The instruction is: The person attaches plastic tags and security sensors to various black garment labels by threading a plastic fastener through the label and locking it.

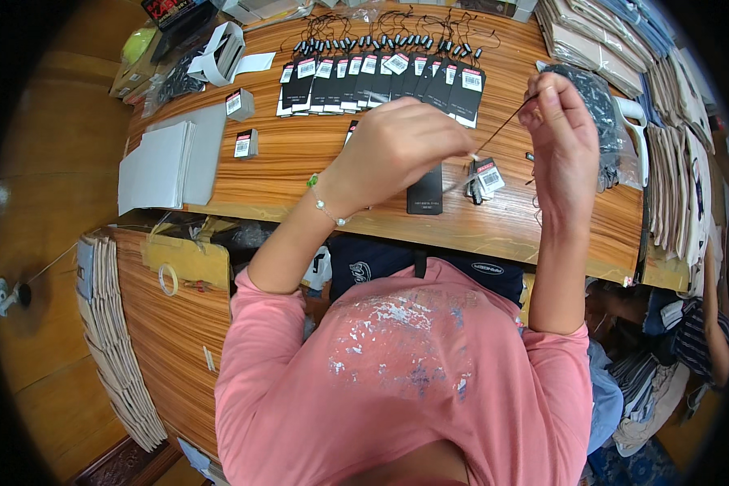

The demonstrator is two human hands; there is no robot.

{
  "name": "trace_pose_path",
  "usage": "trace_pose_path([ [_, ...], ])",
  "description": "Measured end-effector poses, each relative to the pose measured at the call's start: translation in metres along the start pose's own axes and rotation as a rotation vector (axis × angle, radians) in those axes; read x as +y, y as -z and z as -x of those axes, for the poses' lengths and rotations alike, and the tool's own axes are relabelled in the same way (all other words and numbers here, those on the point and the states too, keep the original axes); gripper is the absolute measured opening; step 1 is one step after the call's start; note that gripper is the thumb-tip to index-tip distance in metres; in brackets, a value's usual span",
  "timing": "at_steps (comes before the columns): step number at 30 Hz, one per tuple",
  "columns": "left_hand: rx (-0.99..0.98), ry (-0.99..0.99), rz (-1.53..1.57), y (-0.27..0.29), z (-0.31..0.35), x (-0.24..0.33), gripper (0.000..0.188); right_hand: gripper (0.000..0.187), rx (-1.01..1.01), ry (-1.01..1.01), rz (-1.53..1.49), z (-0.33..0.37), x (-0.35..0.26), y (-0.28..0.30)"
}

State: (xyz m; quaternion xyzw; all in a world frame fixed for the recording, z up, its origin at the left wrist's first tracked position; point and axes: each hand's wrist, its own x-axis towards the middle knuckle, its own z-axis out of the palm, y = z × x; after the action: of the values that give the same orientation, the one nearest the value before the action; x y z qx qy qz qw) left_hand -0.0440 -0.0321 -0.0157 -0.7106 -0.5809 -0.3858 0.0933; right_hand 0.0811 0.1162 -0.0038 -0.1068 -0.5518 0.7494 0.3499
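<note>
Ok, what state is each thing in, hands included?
Left hand: pinching cord
Right hand: raised, pinching cord
Cord: straight between hands
Tag row: overlapping, strings attached
Near tag: flat, partly hidden
Papers: stacked
Garments: folded, piled

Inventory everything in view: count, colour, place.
table: one, brown, centre
row tags: many, black, table's far side
card stacks: two, white, left
paper stack: one, white, left
large tag: one, black, near edge
small tag: one, white, beside it
cord: one, dark, above table
cloth stacks: several, mostly beige, right, lower left
bag: one, clear, right
another person's arm: one, bare, right edge
shirt: one, pink, bottom
left fingers: bare, cord's left side
right fingers: bare, right side
</note>
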Motion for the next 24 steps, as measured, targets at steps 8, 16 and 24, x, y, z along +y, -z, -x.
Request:
trace_pose_path([
  [8,0.426,0.546,0.927,-0.033,0.028,0.015,0.024,0.014,-0.148,0.135,-0.134,-0.002,-0.013,-0.012],
  [16,0.327,0.417,1.439,-0.046,0.033,0.017,0.035,0.012,-0.141,0.155,-0.296,0.006,-0.012,-0.009],
  [24,0.357,0.702,1.01,-0.03,0.025,0.029,0.034,0.016,-0.091,0.172,-0.274,0.015,-0.02,-0.003],
])
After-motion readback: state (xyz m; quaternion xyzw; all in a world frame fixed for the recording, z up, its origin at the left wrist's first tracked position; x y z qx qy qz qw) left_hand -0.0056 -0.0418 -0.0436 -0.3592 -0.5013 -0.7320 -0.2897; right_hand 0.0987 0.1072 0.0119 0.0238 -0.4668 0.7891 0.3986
